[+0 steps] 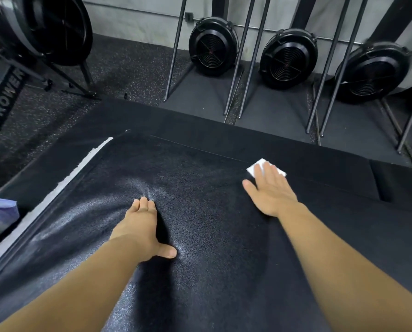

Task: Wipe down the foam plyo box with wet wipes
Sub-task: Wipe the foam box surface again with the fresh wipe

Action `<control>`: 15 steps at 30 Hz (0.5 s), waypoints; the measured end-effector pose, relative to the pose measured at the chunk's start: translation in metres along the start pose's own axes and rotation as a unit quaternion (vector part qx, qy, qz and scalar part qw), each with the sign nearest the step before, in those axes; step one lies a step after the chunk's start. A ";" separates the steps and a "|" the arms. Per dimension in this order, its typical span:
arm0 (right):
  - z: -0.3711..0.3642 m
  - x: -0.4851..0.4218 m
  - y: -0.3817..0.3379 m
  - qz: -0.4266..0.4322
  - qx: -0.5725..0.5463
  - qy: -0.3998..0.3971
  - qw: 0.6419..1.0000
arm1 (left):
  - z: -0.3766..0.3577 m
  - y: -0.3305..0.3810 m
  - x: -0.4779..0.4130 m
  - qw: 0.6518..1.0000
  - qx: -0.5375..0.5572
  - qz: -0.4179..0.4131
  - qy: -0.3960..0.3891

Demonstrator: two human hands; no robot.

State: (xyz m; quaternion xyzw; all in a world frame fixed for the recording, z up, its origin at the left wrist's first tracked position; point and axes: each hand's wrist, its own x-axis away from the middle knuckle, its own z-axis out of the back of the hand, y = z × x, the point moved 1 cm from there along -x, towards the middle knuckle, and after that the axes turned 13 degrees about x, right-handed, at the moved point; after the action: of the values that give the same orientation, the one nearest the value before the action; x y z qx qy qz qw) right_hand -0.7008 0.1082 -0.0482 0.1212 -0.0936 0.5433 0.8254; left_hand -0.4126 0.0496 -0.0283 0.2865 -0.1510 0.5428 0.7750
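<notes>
Round black fan cages (pixel 212 47) stand beyond the glossy, pebbled foam plyo box (pixel 200 248). The right hand (pixel 271 190), fingers flat, presses a white wet wipe (pixel 256 167) at its far seam; the left hand (pixel 141 226), fingers uncurled and empty, dents it.

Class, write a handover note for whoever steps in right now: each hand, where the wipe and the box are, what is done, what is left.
Left hand: open, fingers and thumb pressing into the top of the foam plyo box, bracing.
Right hand: open, flat on the white wet wipe near the top's far right seam.
Done: unclear; the left part of the top shines, possibly damp.
Left: probably wipe the remaining top, then the sides.
</notes>
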 end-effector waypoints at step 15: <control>-0.010 0.065 -0.132 0.050 -0.038 -0.069 0.996 | -0.001 -0.001 0.002 1.000 0.004 -0.003 0.006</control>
State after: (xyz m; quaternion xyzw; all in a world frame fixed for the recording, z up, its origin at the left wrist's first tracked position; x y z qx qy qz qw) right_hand -0.5538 0.1174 -0.0518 0.1220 -0.1768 0.5706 0.7926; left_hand -0.4115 0.0512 -0.0279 0.2869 -0.1428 0.5425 0.7765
